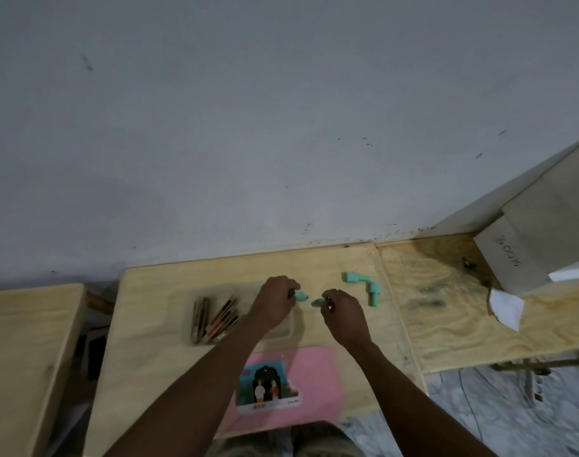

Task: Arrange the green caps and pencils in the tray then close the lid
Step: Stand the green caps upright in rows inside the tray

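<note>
Green caps [302,295] pinched by left hand [276,300], right hand [342,316] (fingers curled).

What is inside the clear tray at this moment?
Pencils lie in the left part of the tray. The left hand, pinching a green cap, covers its right part; anything there is hidden.
</note>
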